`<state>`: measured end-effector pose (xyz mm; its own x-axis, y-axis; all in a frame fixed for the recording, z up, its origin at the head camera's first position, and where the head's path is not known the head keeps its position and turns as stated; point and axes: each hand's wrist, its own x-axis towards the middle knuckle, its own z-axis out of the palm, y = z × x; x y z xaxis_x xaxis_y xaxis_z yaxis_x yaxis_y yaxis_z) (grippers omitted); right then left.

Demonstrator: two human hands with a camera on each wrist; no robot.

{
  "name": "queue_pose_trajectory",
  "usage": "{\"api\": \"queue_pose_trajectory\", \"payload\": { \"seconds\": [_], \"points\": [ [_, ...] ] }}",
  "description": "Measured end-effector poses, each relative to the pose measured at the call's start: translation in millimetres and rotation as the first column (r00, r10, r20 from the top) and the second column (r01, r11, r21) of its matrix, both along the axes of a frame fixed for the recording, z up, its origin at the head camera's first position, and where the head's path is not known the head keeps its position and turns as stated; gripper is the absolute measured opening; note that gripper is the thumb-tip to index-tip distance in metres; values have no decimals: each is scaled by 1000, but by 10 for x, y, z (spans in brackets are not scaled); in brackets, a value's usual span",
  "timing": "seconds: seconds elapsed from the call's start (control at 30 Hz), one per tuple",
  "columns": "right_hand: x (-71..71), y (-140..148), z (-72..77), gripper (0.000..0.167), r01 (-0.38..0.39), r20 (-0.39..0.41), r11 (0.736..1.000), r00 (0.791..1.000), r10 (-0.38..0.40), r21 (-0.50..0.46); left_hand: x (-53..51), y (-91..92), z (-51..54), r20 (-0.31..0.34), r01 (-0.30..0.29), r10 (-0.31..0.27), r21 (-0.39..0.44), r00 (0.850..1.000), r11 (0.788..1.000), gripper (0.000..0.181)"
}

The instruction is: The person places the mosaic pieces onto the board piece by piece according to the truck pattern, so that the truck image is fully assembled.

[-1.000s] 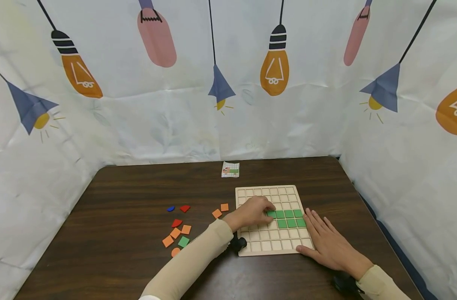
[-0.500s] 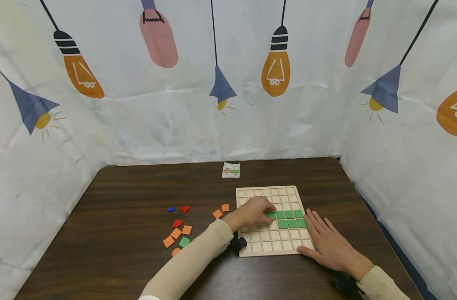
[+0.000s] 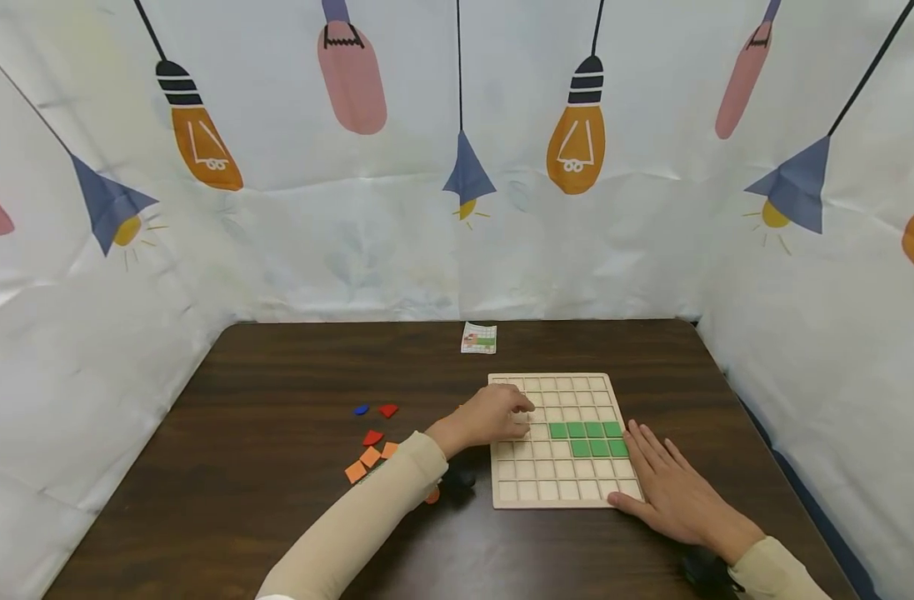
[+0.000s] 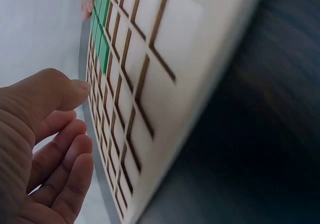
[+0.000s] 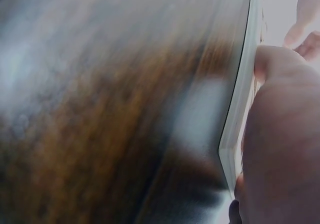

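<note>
My left hand (image 3: 492, 415) hovers over the left part of a pale wooden grid board (image 3: 524, 493). In the left wrist view its fingers (image 4: 70, 184) are loosely bent, with nothing seen between them and the thumb. Green square tiles (image 3: 594, 430) fill two adjoining rows of cells at the board's right side. My right hand (image 3: 674, 496) lies flat with spread fingers along the board's right edge, its thumb touching the near right corner area. The right wrist view shows the board's side edge (image 5: 237, 119) against that hand.
Left of the board lie orange square tiles (image 3: 356, 472), red pieces (image 3: 388, 410), a blue piece (image 3: 361, 410) and an orange round piece (image 3: 432, 496). My left sleeve (image 3: 359, 512) covers some pieces. A small patterned card (image 3: 479, 338) lies beyond the board on the dark table (image 3: 292, 375).
My left hand has drawn back left from the leftmost green tile, which now shows fully in its cell. The head view has shifted slightly. My right hand stays at the board's edge.
</note>
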<state>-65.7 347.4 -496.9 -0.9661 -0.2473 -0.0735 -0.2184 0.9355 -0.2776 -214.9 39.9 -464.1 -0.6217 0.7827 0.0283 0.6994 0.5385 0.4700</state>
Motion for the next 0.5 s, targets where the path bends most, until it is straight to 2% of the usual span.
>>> {"api": "queue_pose_trajectory", "payload": {
  "seconds": [0.5],
  "points": [
    [2,-4,20,101,-14,12,1000,1000,14,-9,7,-740,135,-31,-73,74,43,997,996,29]
  ]
}}
